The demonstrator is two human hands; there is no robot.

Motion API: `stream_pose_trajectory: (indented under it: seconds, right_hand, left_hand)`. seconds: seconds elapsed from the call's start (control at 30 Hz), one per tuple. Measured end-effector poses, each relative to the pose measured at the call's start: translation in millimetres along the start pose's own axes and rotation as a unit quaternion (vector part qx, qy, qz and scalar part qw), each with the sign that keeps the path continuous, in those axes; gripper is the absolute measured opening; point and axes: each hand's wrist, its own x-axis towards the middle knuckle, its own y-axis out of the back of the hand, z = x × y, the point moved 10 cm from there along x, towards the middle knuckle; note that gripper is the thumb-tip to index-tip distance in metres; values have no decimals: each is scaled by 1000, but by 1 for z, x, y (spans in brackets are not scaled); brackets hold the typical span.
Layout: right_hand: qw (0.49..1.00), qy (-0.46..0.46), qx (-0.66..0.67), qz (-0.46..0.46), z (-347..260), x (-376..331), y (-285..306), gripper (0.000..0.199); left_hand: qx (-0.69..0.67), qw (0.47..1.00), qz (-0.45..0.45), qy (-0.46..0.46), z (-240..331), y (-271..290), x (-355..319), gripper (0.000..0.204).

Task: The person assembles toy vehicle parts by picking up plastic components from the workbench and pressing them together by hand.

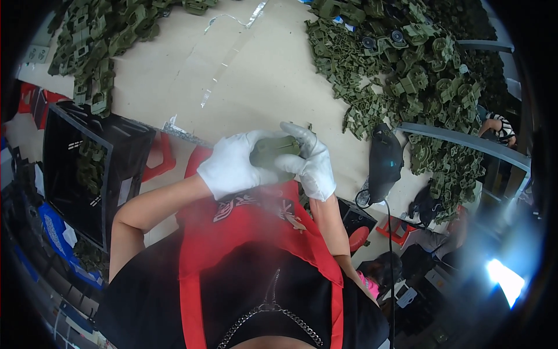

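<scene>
In front of my red apron [232,250], just off the table's near edge, I hold an olive-green moulded plastic part [272,152] between both hands. My left hand [229,166], in a white glove, grips its left side. My right hand [317,168], also gloved in white, closes round the right side, its thumb pressed on the part's face. The gloves cover much of the part, so its full shape is hidden. It looks like a toy vehicle body, though I cannot be sure.
Many similar green parts lie heaped on the pale table [256,75], in a left pile [110,41] and a larger right pile [407,81]. A black corded object [385,166] lies right of my hands. A black crate [75,168] stands left; another person [499,128] is at far right.
</scene>
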Motion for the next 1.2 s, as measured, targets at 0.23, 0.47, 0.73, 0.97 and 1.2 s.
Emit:
stream_pose_trajectory:
  seconds: [0.23,0.47,0.73,0.97,1.2]
  right_hand:
    - [992,64,-70,-87,-20,-3,-13,61]
    - [998,15,-67,4,-13,-11,-12,54]
    - [998,-47,7,27,27,13,13,54]
    - [914,134,-383,27,-31,3,-11,68]
    - [978,98,-178,48,-15,-7,-5,69]
  left_hand:
    - [-15,995,-91,39,0,-4,1,80]
    - [-40,997,-47,44,-10,-6,-1,72]
    - [-155,968,-170,100,-50,-30,29,74]
    - [-181,958,-218,30,-34,-39,32,78]
    - [-140,984,-107,20,-10,-9,11,75]
